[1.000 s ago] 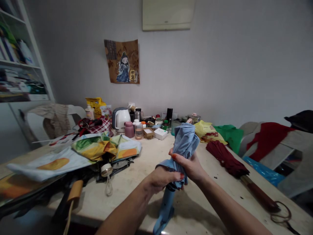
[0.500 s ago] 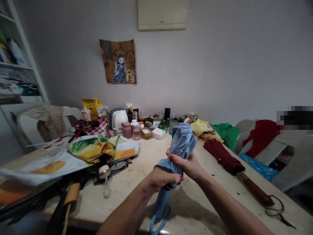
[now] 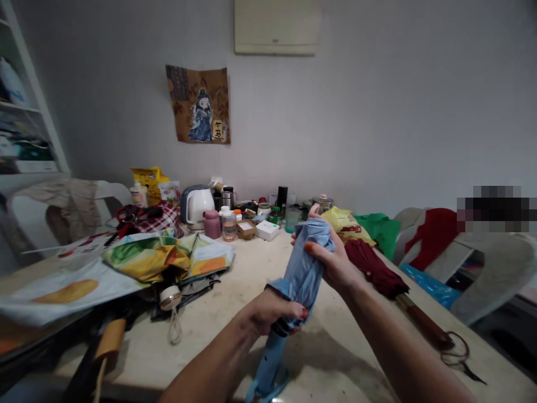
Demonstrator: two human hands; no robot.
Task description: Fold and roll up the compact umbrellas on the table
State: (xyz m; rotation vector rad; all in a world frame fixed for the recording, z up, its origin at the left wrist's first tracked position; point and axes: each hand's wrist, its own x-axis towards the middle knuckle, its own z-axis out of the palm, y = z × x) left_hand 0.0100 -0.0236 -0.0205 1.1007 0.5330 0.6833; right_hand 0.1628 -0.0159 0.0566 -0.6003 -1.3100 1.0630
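Note:
A folded light-blue umbrella (image 3: pixel 302 268) is held tilted above the table, its blue handle and wrist loop pointing down towards me. My left hand (image 3: pixel 279 310) is closed around the lower end of the cloth, just above the handle. Higher up, my right hand (image 3: pixel 329 254) wraps the cloth near the top, thumb pressed on the front; its other fingers are mostly hidden behind. To the right lies a furled dark-red umbrella (image 3: pixel 375 268) with a brown wooden handle. On the left is a loosely gathered umbrella with a white, green and yellow pattern (image 3: pixel 146 260).
Along the back of the table (image 3: pixel 247 268) stand a white kettle (image 3: pixel 200 204), a pink jar (image 3: pixel 212 224), a white box (image 3: pixel 267 230) and a yellow bag (image 3: pixel 346 224). A wooden umbrella handle (image 3: pixel 110 338) sticks out at the near left. Chairs flank both sides.
My right hand has slid up the blue umbrella's cloth towards its top. My left hand stays low, near the handle. The view has shifted slightly to the right.

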